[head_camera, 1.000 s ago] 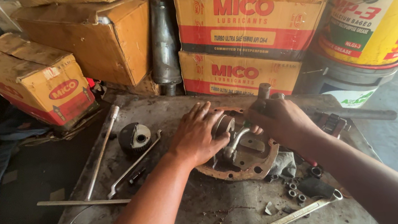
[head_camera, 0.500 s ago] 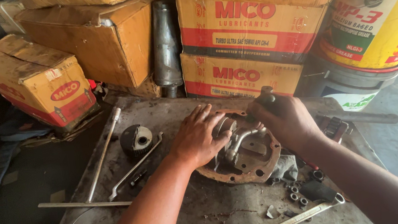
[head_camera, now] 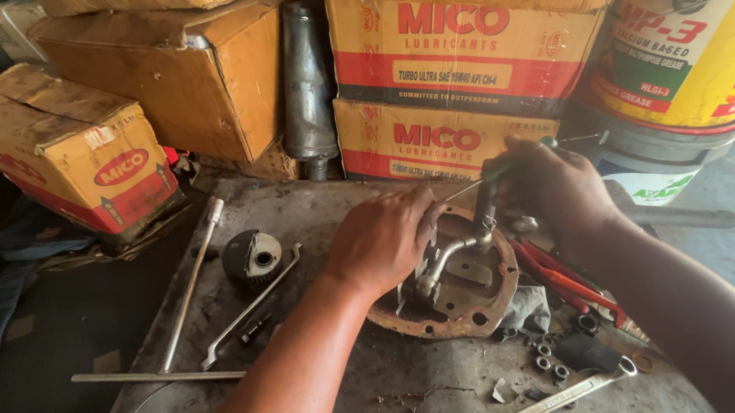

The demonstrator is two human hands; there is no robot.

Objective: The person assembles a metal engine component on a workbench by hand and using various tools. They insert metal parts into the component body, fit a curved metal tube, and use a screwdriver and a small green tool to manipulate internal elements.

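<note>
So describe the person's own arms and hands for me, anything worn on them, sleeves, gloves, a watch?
Both arms enter from the bottom edge and are bare as far as the view shows: no sleeve on either forearm. The left hand and right hand wear no gloves. No watch, bracelet or ring shows on the visible sides of wrists and fingers. No tape or bandage is visible either.

Round housing plate (head_camera: 463, 302) rust-brown, grey metal at centre. Curved pipe (head_camera: 450, 257) on it dull silver. Tool handle (head_camera: 512, 163) in right hand (head_camera: 553, 193) dark green. Bench (head_camera: 364, 403) grey, stained, speckled with grit. Cardboard boxes (head_camera: 460, 46) tan with red bands and red lettering. Grease bucket (head_camera: 700, 25) yellow, white-and-green label. Pliers (head_camera: 573, 284) red-handled. Spanner (head_camera: 551, 403) bright steel. Gear (head_camera: 252, 256) black, pale hub. Cylinder (head_camera: 308, 83) between boxes dark grey.
</note>
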